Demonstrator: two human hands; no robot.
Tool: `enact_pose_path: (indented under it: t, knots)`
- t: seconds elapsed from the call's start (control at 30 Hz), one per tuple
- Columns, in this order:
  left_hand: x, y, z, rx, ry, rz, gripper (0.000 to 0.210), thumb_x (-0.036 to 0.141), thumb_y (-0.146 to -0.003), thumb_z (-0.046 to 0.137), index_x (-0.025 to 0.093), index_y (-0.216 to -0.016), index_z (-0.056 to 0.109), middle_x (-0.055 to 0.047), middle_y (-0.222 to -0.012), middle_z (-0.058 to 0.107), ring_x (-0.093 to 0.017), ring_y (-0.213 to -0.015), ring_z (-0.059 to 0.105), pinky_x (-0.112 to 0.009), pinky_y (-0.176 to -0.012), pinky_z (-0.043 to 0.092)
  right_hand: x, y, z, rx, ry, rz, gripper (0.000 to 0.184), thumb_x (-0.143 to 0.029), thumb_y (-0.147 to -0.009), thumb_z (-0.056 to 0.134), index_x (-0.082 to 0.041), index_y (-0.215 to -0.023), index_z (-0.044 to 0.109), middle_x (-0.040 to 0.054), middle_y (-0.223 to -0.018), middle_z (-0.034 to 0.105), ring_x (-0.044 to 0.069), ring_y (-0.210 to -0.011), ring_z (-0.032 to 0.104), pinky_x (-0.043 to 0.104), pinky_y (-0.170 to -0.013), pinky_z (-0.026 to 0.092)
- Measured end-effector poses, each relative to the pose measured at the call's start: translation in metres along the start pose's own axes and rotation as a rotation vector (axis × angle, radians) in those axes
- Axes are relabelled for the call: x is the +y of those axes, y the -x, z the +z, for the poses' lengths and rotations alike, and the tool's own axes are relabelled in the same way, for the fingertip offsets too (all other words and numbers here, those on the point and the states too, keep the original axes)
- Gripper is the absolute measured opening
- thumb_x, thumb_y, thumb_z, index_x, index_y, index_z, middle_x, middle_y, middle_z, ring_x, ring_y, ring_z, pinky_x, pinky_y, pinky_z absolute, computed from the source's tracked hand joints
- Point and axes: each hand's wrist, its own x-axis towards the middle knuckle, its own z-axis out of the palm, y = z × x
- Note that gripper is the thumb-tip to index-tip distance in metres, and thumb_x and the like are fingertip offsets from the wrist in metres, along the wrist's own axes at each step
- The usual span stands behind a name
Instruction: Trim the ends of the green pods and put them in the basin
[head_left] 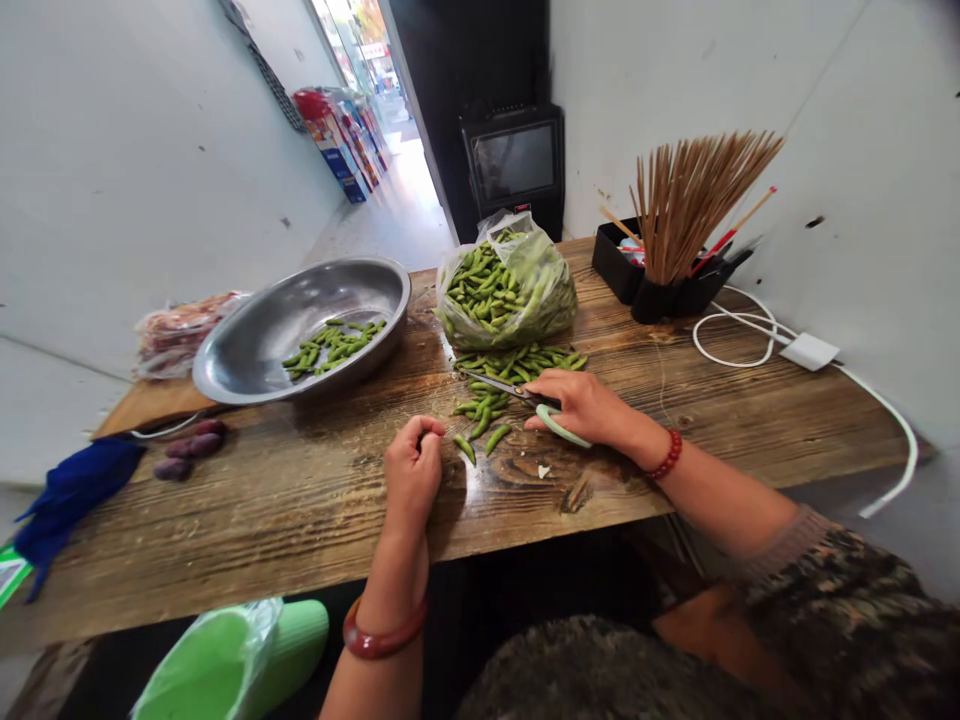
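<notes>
My right hand [581,408] is closed on a pair of scissors [556,424] with pale green handles. The scissor blades lie over a heap of green soybean pods [517,362] on the wooden table. My left hand [415,470] rests on the table, left of the loose pods, with its fingers curled in. Whatever it may hold is hidden. Beyond the heap stands a clear plastic bag [551,300] full of the same pods. To the left, a steel basin [247,335] contains a small pile of pods.
A black holder [652,300] with many bamboo skewers [686,200] stands at the back right, beside a white cable [750,318]. Several purple fruits [191,450] and a blue cloth [79,495] lie at the left. Below the table's front edge is a green bin [292,645].
</notes>
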Motion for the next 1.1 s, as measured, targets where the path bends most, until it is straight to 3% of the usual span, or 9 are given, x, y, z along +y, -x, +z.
enact_pose_path:
  t: [0.13,0.23,0.3,0.4,0.5,0.63,0.7,1.1]
  knots:
    - [-0.006,0.0,-0.005,-0.149,-0.418,0.249,0.022,0.019,-0.078,0.054,0.021,-0.094,0.071,-0.003,-0.081,0.063,-0.019,-0.075,0.056,-0.029,-0.07,0.04,-0.004,-0.001,-0.004,0.001,-0.102,-0.019,0.042,-0.038,-0.078,0.074,-0.012,-0.11,0.065,0.0062,-0.088,0.063,0.018,-0.08,0.061,0.027,-0.073,0.047]
    - [-0.009,0.001,-0.009,-0.302,-0.519,0.316,0.028,0.019,-0.081,0.054,0.022,-0.104,0.07,-0.002,-0.078,0.057,-0.018,-0.074,0.055,-0.028,-0.068,0.04,-0.006,-0.002,-0.008,0.012,-0.129,-0.026,0.054,-0.041,-0.074,0.077,-0.01,-0.115,0.062,0.0089,-0.096,0.062,0.019,-0.084,0.06,0.028,-0.076,0.048]
    - [-0.01,0.002,-0.01,-0.338,-0.511,0.33,0.023,0.021,-0.081,0.057,0.022,-0.101,0.07,-0.001,-0.076,0.054,-0.017,-0.073,0.053,-0.028,-0.068,0.04,-0.007,-0.003,-0.011,0.009,-0.122,-0.014,0.055,-0.041,-0.075,0.076,-0.009,-0.117,0.062,0.0103,-0.099,0.062,0.02,-0.087,0.06,0.029,-0.077,0.048]
    - [-0.007,0.003,-0.008,-0.285,-0.425,0.306,0.008,0.023,-0.079,0.063,0.02,-0.084,0.069,-0.001,-0.075,0.053,-0.016,-0.072,0.051,-0.027,-0.068,0.039,-0.007,-0.002,-0.011,-0.005,-0.088,0.009,0.048,-0.038,-0.078,0.074,-0.012,-0.117,0.063,0.0094,-0.098,0.063,0.02,-0.088,0.061,0.029,-0.077,0.048]
    - [-0.002,0.005,-0.005,-0.167,-0.182,0.149,0.009,0.025,-0.076,0.068,0.018,-0.076,0.063,0.001,-0.072,0.052,-0.013,-0.065,0.047,-0.025,-0.062,0.037,-0.008,-0.001,-0.008,-0.031,-0.055,-0.003,0.048,-0.032,-0.077,0.075,-0.015,-0.12,0.061,0.0092,-0.101,0.065,0.021,-0.09,0.063,0.029,-0.078,0.048]
    - [0.002,0.009,-0.003,-0.093,0.332,-0.183,0.024,0.031,-0.071,0.073,0.018,-0.088,0.061,0.005,-0.066,0.051,-0.007,-0.052,0.039,-0.019,-0.048,0.03,-0.01,0.001,-0.005,-0.092,-0.047,-0.048,0.042,-0.032,-0.079,0.073,-0.017,-0.116,0.063,0.0083,-0.101,0.065,0.02,-0.089,0.063,0.027,-0.076,0.048]
    - [0.002,0.01,-0.002,-0.1,0.462,-0.262,0.032,0.03,-0.068,0.076,0.016,-0.094,0.063,0.005,-0.065,0.052,-0.005,-0.049,0.037,-0.018,-0.045,0.028,-0.012,0.002,-0.004,-0.119,-0.048,-0.069,0.04,-0.034,-0.079,0.072,-0.019,-0.115,0.064,0.0075,-0.102,0.066,0.02,-0.089,0.064,0.027,-0.075,0.047]
    - [-0.001,0.01,0.003,-0.138,0.44,-0.236,0.023,0.031,-0.073,0.075,0.017,-0.089,0.068,0.004,-0.066,0.054,-0.003,-0.05,0.04,-0.014,-0.046,0.03,-0.02,0.002,-0.002,-0.234,-0.041,-0.088,0.035,-0.037,-0.084,0.067,-0.021,-0.114,0.063,0.0059,-0.1,0.065,0.018,-0.087,0.063,0.025,-0.072,0.044]
